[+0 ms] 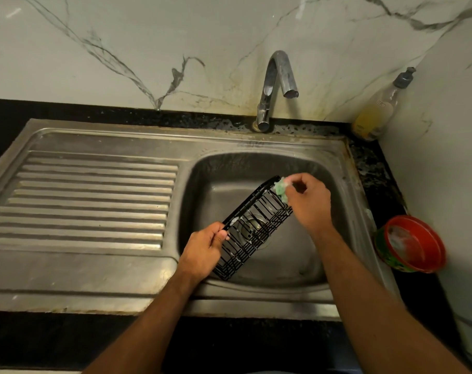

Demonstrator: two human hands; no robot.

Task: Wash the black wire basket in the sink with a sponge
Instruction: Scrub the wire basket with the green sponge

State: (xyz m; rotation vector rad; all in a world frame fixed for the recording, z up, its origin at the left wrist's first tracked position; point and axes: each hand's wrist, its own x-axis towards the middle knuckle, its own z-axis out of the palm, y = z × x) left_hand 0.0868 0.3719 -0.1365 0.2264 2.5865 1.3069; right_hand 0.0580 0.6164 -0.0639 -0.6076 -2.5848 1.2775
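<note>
A person holds a long black wire basket (pixel 252 228) over the basin of a stainless-steel sink (pixel 256 168), the basket tilted so that its far end rises toward the back right. The left hand (pixel 203 251) grips the basket's near end, fingers curled around the top rim wire. The right hand (pixel 309 202) has its fingers curled round a small pale-green sponge (pixel 281 188) and presses it against the basket's far end, just ahead of the knuckles. Streaks of white suds cling to several of the wires between the two hands. The round metal drain (pixel 252 229) shows through the basket's mesh, below and between the hands.

Left of the left hand stretches the sink's ribbed draining board (pixel 89 201). Beyond the right hand, at the back rim, stands a curved chrome tap (pixel 276 87), its spout turned over the basin. Farther right, in the corner of the black stone table (pixel 375 168), a clear pump bottle of yellow liquid (pixel 377 109) leans against the veined white marble wall (pixel 121 49). Right of the right forearm sits a round red-rimmed tub with green sides (pixel 411 244), with a whitish paste inside.
</note>
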